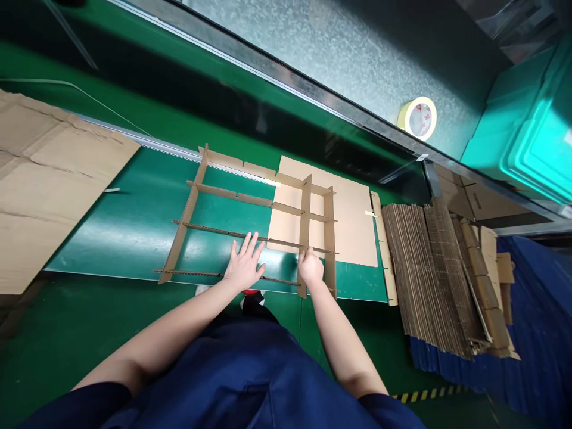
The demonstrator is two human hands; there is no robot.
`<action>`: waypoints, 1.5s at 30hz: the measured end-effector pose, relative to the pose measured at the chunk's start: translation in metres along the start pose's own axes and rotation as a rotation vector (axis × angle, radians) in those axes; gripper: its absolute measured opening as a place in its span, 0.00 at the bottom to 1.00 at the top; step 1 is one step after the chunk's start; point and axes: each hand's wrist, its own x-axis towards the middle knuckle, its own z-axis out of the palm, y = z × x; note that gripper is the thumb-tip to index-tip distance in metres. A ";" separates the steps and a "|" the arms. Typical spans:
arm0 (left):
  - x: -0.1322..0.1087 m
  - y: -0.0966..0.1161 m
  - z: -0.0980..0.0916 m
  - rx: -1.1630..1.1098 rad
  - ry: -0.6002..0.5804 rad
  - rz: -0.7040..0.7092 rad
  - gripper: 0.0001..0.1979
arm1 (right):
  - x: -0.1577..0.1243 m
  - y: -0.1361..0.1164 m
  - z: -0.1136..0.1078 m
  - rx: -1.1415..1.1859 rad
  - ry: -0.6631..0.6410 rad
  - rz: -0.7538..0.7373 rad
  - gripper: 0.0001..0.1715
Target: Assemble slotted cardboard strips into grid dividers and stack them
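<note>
Far left, one flattened cardboard sheet (58,179), its corner over the green tabletop (111,238); a bump from the grid could shove it, we judge. Next, one cardboard divider grid (254,199), standing mid-table along the front edge: four long strips crossed by three. Its left cross strip (184,226) stands with no hand near it; we rate it likely to lean or lift from its slots if the far end is forced. In the wide bay to its right, open notches show in the two rear long strips; these are weak places where the board could fold under uneven pressure. Our left hand (242,262), spread and palm down, lies over the front long strips, grasping nothing that we can see; too much weight here could crease them. Our right hand (310,267), apart from the left, is curled into a fist on the middle cross strip (305,208); pressing with slots misaligned could tear or buckle it. Under the grid's right part, one smooth cardboard panel (353,214), which could slide and carry the grid off square. Beyond, one notched strip (385,250) at the table's end, then one stack of corrugated cardboard (420,274), prone to toppling if knocked.
</note>
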 end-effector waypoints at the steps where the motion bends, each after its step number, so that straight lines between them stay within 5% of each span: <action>1: 0.000 0.000 0.000 -0.001 0.002 0.001 0.31 | 0.001 -0.002 0.000 -0.009 -0.001 0.006 0.18; 10: 0.000 0.001 -0.001 -0.020 0.005 -0.009 0.31 | 0.002 0.000 -0.004 -0.012 -0.035 0.012 0.19; 23: -0.002 0.001 -0.001 -0.028 -0.011 -0.004 0.31 | 0.003 -0.007 0.019 -0.004 0.027 0.083 0.19; 27: -0.002 0.001 -0.002 -0.043 -0.009 0.003 0.31 | 0.003 -0.004 0.009 0.023 0.177 0.082 0.25; 32: -0.003 0.001 0.000 -0.053 0.009 -0.004 0.31 | 0.050 -0.019 -0.021 0.083 0.476 -0.173 0.33; 39: -0.004 0.003 -0.001 -0.043 0.008 -0.013 0.31 | 0.116 -0.045 -0.017 0.043 0.258 -0.269 0.39; 45: -0.002 0.002 -0.003 -0.074 0.012 -0.015 0.29 | 0.115 -0.043 -0.019 0.017 0.357 -0.262 0.39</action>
